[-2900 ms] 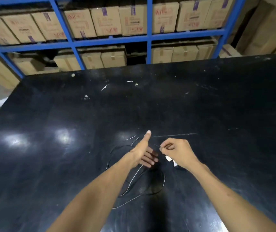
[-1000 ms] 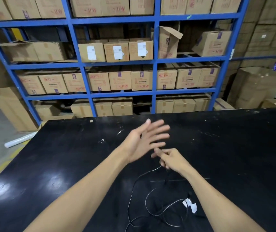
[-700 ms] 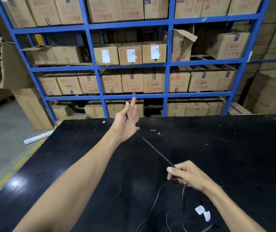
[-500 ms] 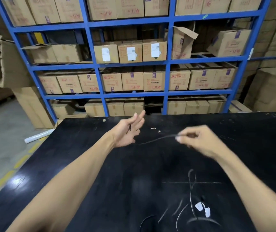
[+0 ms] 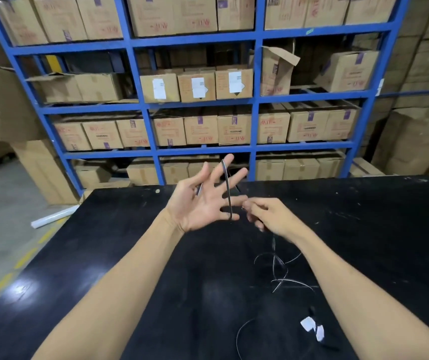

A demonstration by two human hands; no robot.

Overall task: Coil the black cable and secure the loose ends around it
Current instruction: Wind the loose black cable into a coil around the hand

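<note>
My left hand (image 5: 203, 201) is raised above the black table (image 5: 104, 255), palm toward me, fingers spread. The thin black cable (image 5: 227, 188) runs as one loop down across those fingers, from the fingertip to the little finger. My right hand (image 5: 268, 216) is just to its right, fingers pinched on the cable. From there the cable hangs down to the table and lies in loose curls (image 5: 278, 271). A white tag (image 5: 312, 327) sits on the cable near the front edge.
Blue steel shelving (image 5: 255, 100) packed with cardboard boxes stands behind the table's far edge. More boxes are stacked at the right (image 5: 416, 136) and left. A white roll (image 5: 52, 216) lies on the grey floor to the left.
My right hand swung back in next to the left and laid a cable loop across the spread left fingers. Slack on the table was drawn up and shifted right.
</note>
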